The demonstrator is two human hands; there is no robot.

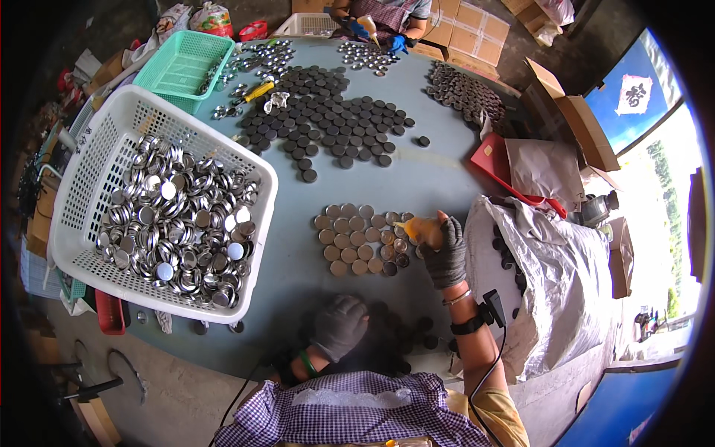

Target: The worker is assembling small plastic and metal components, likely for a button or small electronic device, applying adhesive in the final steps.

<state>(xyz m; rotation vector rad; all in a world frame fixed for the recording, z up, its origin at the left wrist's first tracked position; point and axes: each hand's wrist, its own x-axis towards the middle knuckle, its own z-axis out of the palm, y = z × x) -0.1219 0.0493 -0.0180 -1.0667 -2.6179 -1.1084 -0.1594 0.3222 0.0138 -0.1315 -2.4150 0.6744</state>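
Observation:
My right hand (449, 257), in a grey fingerless glove, is closed round a yellowish squeeze bottle (424, 231). The bottle is tilted, its thin nozzle pointing left over a cluster of shallow round metal caps (356, 238) on the table. Caps near the nozzle look shinier and wetter than the duller ones at the left. Close to the near table edge, my left hand (341, 328) rests with its gloved fingers curled; whatever they may hold is hidden. Dark round discs (423, 324) lie beside it, partly in shadow.
A white basket (257, 186) heaped with silvery caps stands at left, a green basket (179, 63) behind it. Many dark discs (350, 119) cover the far table (432, 175), near a yellow-handled tool (259, 91). A white sack (551, 276) and red tray (495, 164) sit right. A co-worker (387, 22) works opposite.

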